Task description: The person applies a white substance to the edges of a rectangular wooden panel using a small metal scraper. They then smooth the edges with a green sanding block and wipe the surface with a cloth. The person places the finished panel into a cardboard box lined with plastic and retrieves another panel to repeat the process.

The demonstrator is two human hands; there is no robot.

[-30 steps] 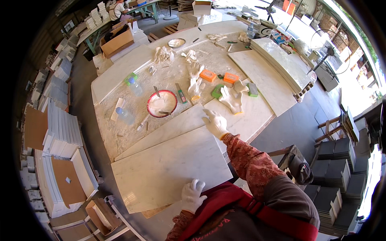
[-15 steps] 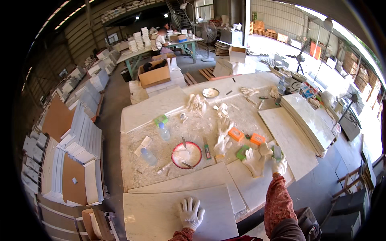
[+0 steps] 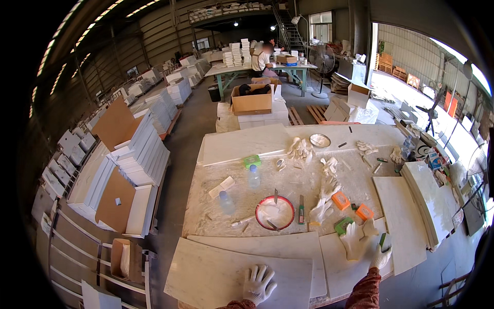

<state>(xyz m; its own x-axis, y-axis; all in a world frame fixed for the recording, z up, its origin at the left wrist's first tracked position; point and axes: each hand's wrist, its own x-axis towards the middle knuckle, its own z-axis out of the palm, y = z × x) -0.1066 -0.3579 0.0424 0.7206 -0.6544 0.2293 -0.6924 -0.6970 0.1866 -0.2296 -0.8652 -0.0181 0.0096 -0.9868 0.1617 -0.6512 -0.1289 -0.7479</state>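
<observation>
My left hand (image 3: 259, 284), in a white knit glove, lies flat with fingers spread on a pale marble-like slab (image 3: 231, 268) at the table's near edge. Farther right, my gloved right hand (image 3: 381, 256) is closed around a small dark green and grey block (image 3: 384, 240); its exact kind is unclear. Just left of that hand lie loose white gloves (image 3: 352, 244), beside a green block (image 3: 343, 225). Two orange blocks (image 3: 340, 201) sit beyond them. A red-rimmed bowl (image 3: 293, 211) of white paste, with scrapers in it, stands mid-table.
Stacked slabs (image 3: 424, 190) rest at the table's right. Two clear bottles (image 3: 253, 177), a utility knife (image 3: 301, 211) and more gloves (image 3: 300, 149) lie about the dusty tabletop. Boxed panels (image 3: 139, 159) stand on the left. A person (image 3: 261, 61) sits at a far table.
My view has swung left and tilted up, so the scene sits farther right and lower. The left hand stays flat on the slab; the right still grips the block beside the loose gloves.
</observation>
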